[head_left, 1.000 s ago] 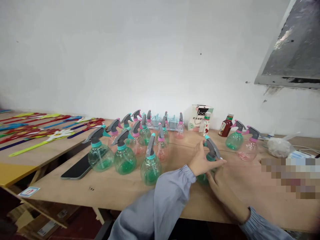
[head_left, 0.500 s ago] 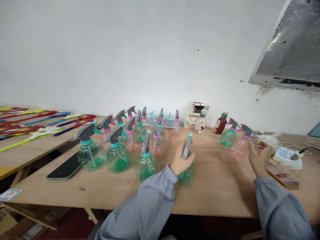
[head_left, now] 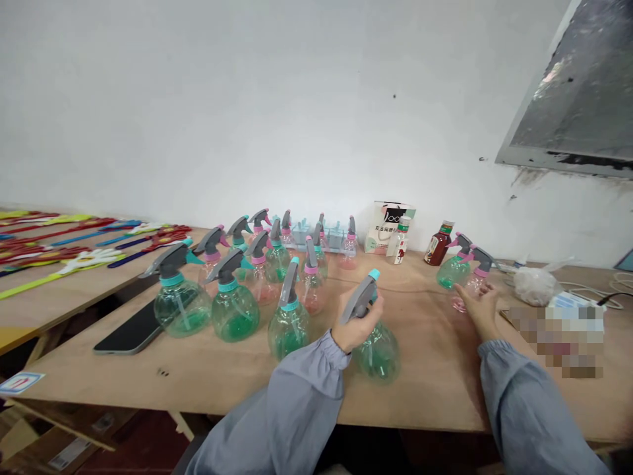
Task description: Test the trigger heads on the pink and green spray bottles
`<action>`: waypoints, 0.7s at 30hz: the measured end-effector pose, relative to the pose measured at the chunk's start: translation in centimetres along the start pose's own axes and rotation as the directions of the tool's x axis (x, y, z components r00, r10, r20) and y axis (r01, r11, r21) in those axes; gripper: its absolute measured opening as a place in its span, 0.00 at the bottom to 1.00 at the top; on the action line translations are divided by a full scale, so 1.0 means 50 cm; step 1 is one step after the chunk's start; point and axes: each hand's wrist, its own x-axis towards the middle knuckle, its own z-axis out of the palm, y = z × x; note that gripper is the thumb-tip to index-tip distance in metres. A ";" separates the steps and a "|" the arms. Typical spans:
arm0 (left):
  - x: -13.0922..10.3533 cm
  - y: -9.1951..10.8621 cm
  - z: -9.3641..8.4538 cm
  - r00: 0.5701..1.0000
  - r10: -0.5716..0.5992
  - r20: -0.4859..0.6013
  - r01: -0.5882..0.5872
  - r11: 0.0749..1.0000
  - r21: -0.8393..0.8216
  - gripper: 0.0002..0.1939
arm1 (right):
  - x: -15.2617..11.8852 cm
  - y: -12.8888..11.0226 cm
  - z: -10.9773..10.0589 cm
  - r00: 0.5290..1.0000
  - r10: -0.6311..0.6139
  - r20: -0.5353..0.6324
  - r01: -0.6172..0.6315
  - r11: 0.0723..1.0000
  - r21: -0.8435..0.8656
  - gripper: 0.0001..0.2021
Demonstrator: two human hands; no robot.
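Green spray bottle leans in left hand

Clamped around its neck, the left grip holds it near the tabletop's front edge, long axis tilted, turquoise nozzle pointing wallward and slightly right. The right hand curves about a pink spray bottle; whether it has closed, I cannot tell. Rounded, see-through bottles crowd the tabletop's left side, beside a flat phone.
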 end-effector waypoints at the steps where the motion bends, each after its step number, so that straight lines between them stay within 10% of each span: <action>1: 0.000 -0.001 -0.002 0.999 -0.007 -0.032 0.007 1.000 -0.002 0.13 | -0.017 -0.008 0.000 0.999 0.020 0.027 -0.021 0.999 0.046 0.55; 9: 0.008 0.000 -0.012 0.994 -0.004 0.107 0.010 0.998 -0.058 0.14 | -0.203 -0.134 -0.019 0.950 0.010 0.313 -0.102 0.955 0.280 0.51; 21: 0.006 0.014 -0.016 0.999 0.014 -0.045 -0.015 1.000 -0.023 0.13 | -0.217 -0.172 -0.030 0.933 0.004 0.360 -0.119 0.947 0.299 0.50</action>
